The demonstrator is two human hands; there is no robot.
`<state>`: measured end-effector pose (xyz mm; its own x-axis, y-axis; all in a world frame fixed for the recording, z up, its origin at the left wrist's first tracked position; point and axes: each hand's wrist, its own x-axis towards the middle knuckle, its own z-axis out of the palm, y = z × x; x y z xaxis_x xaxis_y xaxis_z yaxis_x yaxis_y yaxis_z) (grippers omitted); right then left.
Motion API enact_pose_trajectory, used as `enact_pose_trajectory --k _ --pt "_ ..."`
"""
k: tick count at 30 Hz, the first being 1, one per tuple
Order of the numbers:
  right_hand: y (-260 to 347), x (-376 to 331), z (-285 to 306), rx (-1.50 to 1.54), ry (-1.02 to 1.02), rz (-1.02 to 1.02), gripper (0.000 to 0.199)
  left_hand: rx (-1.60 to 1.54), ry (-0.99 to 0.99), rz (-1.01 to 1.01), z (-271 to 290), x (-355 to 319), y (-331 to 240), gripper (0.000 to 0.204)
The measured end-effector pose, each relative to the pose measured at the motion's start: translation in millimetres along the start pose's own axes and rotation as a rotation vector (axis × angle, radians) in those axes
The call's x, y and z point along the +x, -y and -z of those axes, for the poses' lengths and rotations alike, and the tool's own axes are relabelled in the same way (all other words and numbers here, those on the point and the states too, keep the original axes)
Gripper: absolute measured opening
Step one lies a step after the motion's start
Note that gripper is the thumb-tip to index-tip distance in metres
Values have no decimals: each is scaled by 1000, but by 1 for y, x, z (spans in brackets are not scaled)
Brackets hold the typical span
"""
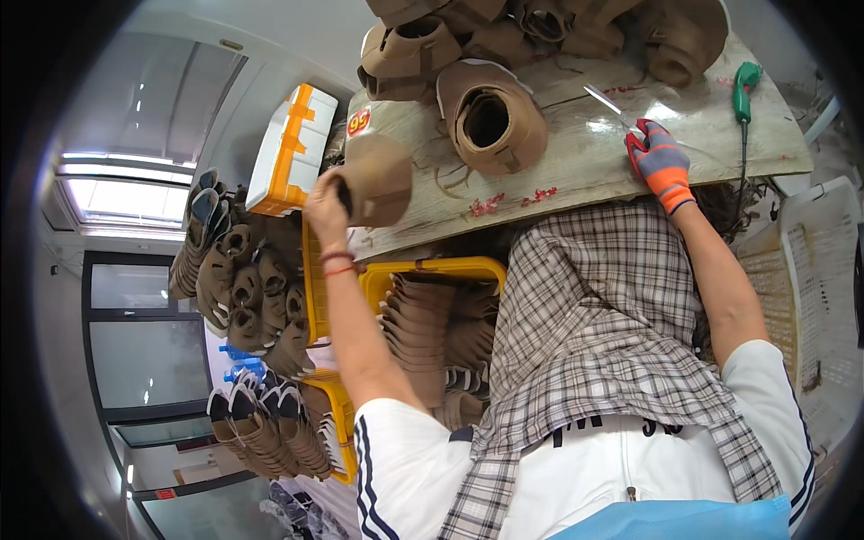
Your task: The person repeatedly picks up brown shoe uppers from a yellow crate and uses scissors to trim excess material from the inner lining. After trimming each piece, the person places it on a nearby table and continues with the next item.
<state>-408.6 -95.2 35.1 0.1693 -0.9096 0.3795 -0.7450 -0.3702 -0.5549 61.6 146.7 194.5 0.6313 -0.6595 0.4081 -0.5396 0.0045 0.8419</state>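
Note:
My left hand (pixel 326 209) is closed around the edge of a brown shoe upper (pixel 383 183), slightly blurred, at the left end of the worktable (pixel 585 166). My right hand (pixel 666 169), in a grey and orange glove, grips red-handled scissors (pixel 607 103). Their blades point to the far left over the tabletop, and they look parted. Between my hands and farther back, another brown upper (pixel 499 121) rests on the table with its round opening toward me. More brown uppers (pixel 414 49) are heaped along the table's far side.
A green hand tool with a cord (pixel 745 90) lies at the table's right end. Yellow crates (pixel 436 266) hold stacked uppers below the table and at left. A white and orange box (pixel 292 148) stands at left, a white plastic basket (pixel 814 297) at right.

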Motion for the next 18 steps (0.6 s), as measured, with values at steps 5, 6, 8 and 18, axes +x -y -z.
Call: enact_pose_trajectory --k 5,6,8,18 --pt "-1 4 1 71 54 -57 40 403 55 -322 12 -21 -123 21" --pt "-7 4 -1 70 36 -43 40 312 42 -346 6 -24 -136 22" --pt "-2 2 5 69 22 -35 39 323 151 -445 -27 -35 -169 25" --pt "10 -4 7 81 -2 24 37 350 413 -729 -162 -33 -185 24"
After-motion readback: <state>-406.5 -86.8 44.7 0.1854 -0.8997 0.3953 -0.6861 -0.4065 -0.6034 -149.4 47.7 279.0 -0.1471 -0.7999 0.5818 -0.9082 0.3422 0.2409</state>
